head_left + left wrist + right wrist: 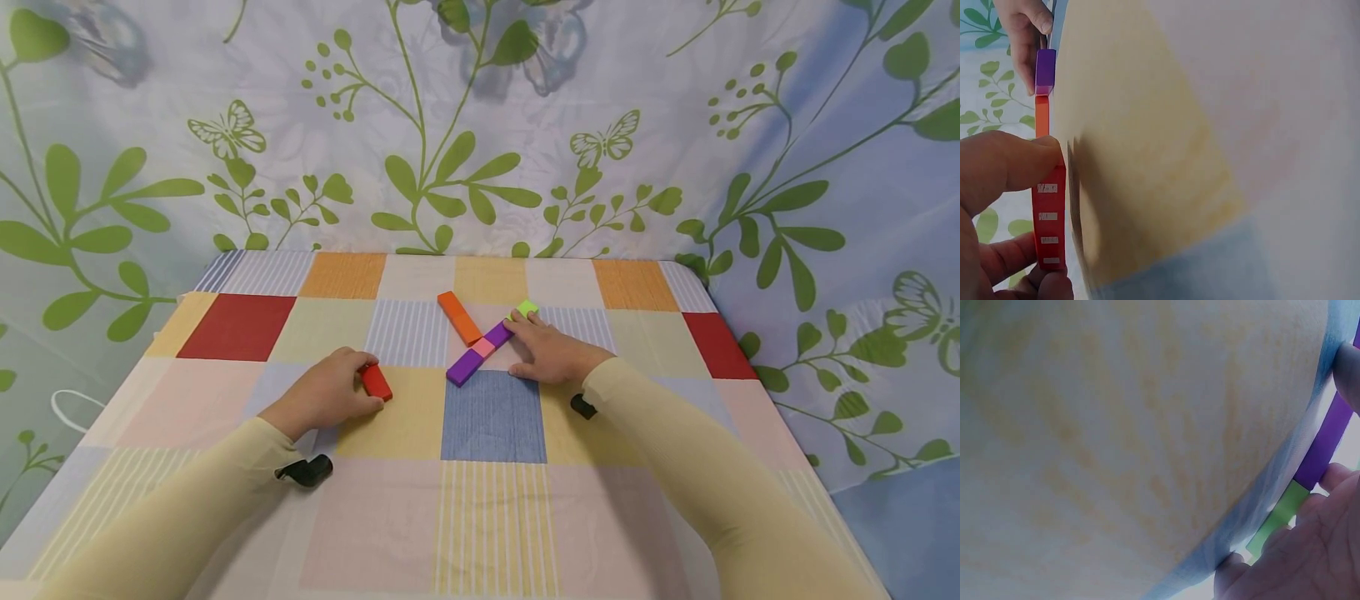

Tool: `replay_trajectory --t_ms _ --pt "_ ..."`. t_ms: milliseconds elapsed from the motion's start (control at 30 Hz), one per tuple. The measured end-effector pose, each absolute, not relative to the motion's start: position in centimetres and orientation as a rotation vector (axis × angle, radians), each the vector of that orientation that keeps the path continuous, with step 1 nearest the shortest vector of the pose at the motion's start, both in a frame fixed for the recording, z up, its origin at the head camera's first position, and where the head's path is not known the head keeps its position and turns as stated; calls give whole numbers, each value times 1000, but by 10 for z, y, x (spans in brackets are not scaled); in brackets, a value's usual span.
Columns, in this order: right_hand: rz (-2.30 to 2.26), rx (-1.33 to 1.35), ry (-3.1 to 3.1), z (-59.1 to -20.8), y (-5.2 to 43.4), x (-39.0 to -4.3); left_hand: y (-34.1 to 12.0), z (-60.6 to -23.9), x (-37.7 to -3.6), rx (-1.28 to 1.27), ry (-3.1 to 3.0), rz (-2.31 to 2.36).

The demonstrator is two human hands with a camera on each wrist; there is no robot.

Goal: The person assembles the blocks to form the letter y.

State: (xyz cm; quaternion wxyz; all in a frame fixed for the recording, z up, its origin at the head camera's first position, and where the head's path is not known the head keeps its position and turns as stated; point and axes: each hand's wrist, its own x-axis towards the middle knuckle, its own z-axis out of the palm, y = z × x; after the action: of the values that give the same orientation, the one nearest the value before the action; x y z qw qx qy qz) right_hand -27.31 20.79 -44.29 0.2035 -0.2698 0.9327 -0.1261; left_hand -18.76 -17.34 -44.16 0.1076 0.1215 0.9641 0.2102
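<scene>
1. On the counter [495,517], spread with a patchwork cloth, coloured blocks lie near the middle: an orange block [459,317], and beside it a slanted row of purple block [465,367], small pink piece [483,347], second purple piece and green block [527,308].
2. Left hand [326,393]: fingers curled, pinching a red block [376,382] that rests on the cloth, apart from the row.
3. Right hand [550,350]: fingers straight, pressing flat against the row's green end.
4. Step in hand, as judged: the row is steadied while the red block is gripped for lifting.
5. Next move likely calls for carrying the red block across without nudging the row.
</scene>
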Motion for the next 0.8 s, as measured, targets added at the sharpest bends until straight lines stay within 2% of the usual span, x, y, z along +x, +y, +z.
replay_trajectory --t_ms 800 --pt "-333 -743 2606 -444 207 -273 -151 -439 -189 586 2793 623"
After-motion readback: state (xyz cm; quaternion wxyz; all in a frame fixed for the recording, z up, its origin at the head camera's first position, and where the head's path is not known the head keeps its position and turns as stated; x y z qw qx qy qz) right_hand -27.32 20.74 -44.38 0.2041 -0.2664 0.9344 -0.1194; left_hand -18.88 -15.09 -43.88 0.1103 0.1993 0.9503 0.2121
